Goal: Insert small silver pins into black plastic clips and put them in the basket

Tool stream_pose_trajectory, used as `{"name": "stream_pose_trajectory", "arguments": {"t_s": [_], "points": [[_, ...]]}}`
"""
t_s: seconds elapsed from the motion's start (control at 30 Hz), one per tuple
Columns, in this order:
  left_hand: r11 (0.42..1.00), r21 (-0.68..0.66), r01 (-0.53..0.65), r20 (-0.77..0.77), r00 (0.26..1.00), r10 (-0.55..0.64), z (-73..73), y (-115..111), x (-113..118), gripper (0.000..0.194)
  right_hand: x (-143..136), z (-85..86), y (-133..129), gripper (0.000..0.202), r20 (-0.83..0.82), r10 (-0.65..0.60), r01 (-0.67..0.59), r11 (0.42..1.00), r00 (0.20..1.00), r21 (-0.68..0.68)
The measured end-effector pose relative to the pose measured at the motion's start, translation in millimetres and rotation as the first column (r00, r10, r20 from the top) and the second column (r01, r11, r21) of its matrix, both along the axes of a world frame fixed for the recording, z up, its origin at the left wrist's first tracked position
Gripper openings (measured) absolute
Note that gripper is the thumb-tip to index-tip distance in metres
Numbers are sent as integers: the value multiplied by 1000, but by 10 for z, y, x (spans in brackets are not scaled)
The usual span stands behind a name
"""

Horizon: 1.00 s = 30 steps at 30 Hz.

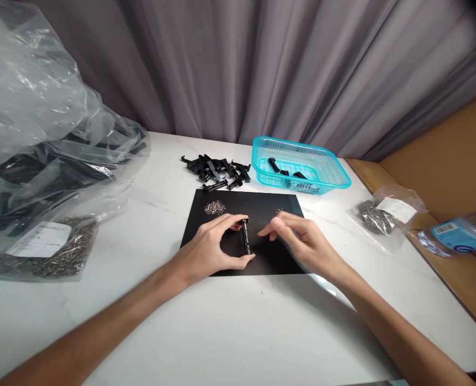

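Observation:
A narrow black plastic part (246,237) is held by its two ends between the thumb and fingers of my left hand (215,245), above the black mat (262,266). To the right of it, apart from the part, is my right hand (298,238), its thumb and fingertips brought together; whether something tiny is between them is too small to tell. A pile of small metal pieces (214,207) lies on the mat behind my left hand. A few tiny pieces (279,210) are on the mat just behind my right hand.
Several black parts (217,170) are heaped behind the mat. Beside them stands a turquoise basket (334,177) with a few black parts inside. Bags of metal pieces (66,257) and large clear plastic (60,107) lie left; another bag (378,217) and a bottle (461,235) are right.

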<state>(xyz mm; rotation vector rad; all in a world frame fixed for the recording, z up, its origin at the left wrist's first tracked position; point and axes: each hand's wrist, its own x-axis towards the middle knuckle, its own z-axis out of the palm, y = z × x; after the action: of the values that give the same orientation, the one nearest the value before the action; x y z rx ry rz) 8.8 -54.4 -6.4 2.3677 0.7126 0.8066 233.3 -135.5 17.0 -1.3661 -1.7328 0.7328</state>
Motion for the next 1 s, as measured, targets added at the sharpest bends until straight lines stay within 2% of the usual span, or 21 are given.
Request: {"name": "stream_pose_trajectory", "arguments": {"t_s": [0.1,0.2,0.27,0.4,0.7,1.0], "points": [[1000,-24,5,13,1000,-5,1,12,8,68,12,3,-15,62,-57,-100,101,995,993,20],[999,-54,4,12,1000,-3,27,14,20,69,-33,3,-45,65,-176,-108,86,989,979,-124],[996,-85,4,8,1000,-3,48,20,27,67,-66,14,-52,57,-286,-68,15,983,956,-183],[992,-126,10,13,1000,-9,70,36,28,64,-98,42,-31,34,-404,-38,-39,983,914,-181],[994,-112,1,12,1000,0,70,35,30,56,-130,17,-24,34,-443,23,-135,965,896,-224],[989,-147,-7,80,997,19,33,38,23,55,-183,-45,-75,29,-446,72,-167,970,892,-177]]}}
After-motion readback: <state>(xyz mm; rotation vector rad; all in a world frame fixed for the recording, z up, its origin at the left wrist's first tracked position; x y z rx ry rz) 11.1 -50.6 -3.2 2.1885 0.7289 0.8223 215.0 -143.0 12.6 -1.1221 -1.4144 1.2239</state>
